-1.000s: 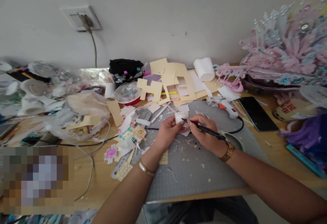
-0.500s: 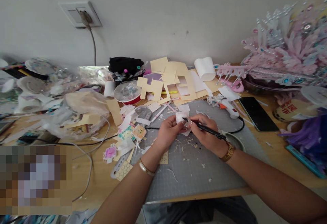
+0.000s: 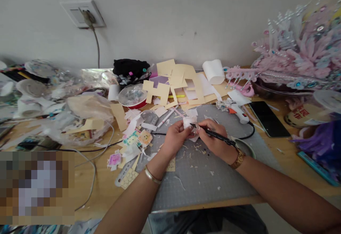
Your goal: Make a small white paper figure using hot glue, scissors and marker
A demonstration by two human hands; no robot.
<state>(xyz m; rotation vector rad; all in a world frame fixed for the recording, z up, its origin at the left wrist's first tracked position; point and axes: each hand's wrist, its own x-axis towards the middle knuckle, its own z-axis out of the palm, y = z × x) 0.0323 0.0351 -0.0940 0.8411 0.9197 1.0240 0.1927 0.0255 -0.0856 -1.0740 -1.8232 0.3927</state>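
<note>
Over the grey cutting mat (image 3: 202, 187), my left hand (image 3: 174, 138) is closed on a small white piece (image 3: 189, 121), its thumb along the near edge. My right hand (image 3: 215, 142) grips a slim black pen-like tool (image 3: 217, 135). The tool's dark tip points left and meets the white piece, close to my left thumb. Whether it is a pen or a craft knife I cannot make out. Small paper scraps (image 3: 201, 148) lie on the mat below my hands.
Cut cream card (image 3: 183, 75) piles up behind the mat. A white glue gun (image 3: 239, 115) and a black phone (image 3: 269, 118) lie to the right. Coloured small pieces (image 3: 144, 138), a ruler (image 3: 125, 173) and a plastic bag (image 3: 90, 116) are leftward. Pink beaded decorations (image 3: 301, 56) stand back right.
</note>
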